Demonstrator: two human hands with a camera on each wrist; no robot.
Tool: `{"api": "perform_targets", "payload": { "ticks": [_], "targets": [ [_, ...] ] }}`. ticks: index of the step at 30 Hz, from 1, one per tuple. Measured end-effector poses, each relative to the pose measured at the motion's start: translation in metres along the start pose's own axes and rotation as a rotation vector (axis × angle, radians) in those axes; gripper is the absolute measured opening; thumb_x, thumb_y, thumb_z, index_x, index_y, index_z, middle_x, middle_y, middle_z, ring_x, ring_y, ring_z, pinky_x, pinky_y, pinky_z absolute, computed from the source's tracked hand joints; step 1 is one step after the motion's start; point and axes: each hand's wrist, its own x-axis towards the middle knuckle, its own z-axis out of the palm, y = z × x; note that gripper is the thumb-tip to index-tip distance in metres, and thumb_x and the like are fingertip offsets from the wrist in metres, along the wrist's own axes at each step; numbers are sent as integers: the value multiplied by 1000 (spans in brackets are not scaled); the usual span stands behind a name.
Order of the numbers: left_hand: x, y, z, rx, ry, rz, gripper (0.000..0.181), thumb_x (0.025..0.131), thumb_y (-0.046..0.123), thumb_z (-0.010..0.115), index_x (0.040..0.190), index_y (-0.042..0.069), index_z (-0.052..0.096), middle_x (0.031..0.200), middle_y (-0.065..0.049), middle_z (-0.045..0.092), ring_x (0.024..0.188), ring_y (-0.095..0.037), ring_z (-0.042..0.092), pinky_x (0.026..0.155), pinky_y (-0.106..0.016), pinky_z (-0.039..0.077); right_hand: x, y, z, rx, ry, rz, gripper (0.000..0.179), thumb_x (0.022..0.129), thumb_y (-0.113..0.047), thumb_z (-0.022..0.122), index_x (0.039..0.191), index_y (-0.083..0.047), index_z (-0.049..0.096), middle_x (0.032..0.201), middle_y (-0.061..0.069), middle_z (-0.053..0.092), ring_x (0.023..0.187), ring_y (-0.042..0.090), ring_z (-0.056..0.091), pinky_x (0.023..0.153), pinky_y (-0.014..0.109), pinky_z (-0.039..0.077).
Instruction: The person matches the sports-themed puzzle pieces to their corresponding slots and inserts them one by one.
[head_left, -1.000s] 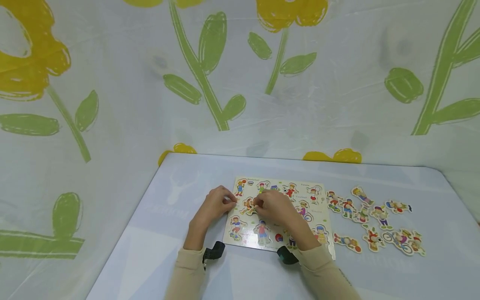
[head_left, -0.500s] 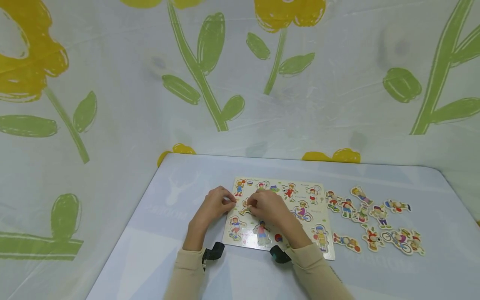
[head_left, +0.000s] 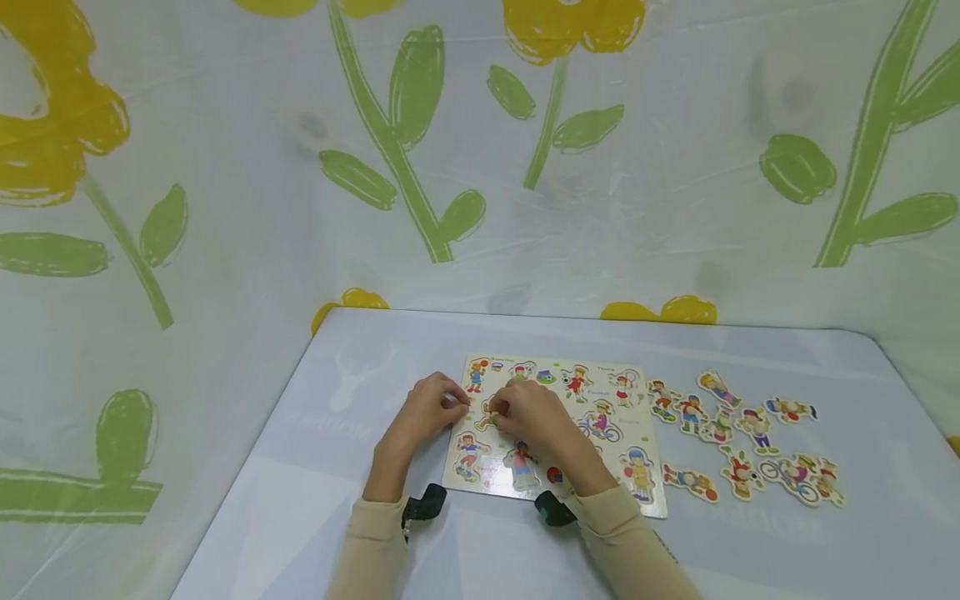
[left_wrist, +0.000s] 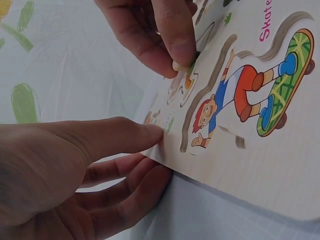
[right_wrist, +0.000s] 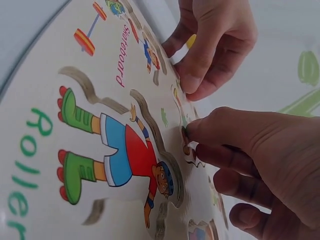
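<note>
In the head view a flat wooden puzzle board [head_left: 660, 502] with pictures of children at sports lies on the table. At its left edge my left hand [head_left: 430, 408] grips the rim, thumb [left_wrist: 147, 135] on top and the other fingers curled at the side below. My right hand [head_left: 536, 410] pinches a small figure-shaped puzzle piece [head_left: 486, 415] over the board's left middle part. The left wrist view shows a pale knob [left_wrist: 176, 66] between its thumb and finger. Much of that piece is hidden behind the right hand. Printed skateboard [left_wrist: 240, 95] and roller-skating [right_wrist: 127, 150] figures lie in cut recesses.
Several loose figure pieces [head_left: 756, 430] lie on the table right of the board, some overlapping, including a cyclist piece [head_left: 793, 479]. Black wrist cameras [head_left: 426, 502] sit at both sleeves. A flower-printed curtain [head_left: 645, 233] rises behind the table.
My right hand has shifted a little to the left with the puzzle piece and now covers more of it. The left hand has stayed at the board's edge.
</note>
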Motion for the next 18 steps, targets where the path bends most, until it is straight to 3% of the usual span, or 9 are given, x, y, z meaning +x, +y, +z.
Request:
{"api": "perform_targets", "payload": {
  "ticks": [9, 18],
  "targets": [
    [0, -1, 1, -5, -1, -9, 4, 83, 12, 76, 87, 12, 75, 100, -5, 61, 83, -15, 58, 67, -23, 52, -2, -1, 2, 30, 4, 38, 10, 87, -25, 73, 94, -18, 76, 82, -10, 67, 70, 4, 52, 66, 23, 47],
    [-1, -1, 0, 1, 11, 34, 5, 83, 11, 76, 86, 8, 74, 98, -5, 62, 81, -14, 58, 65, -22, 50, -10, -1, 4, 7, 38, 14, 15, 88, -26, 74, 100, -19, 77, 86, -8, 68, 71, 5, 53, 67, 23, 48]
  ]
}}
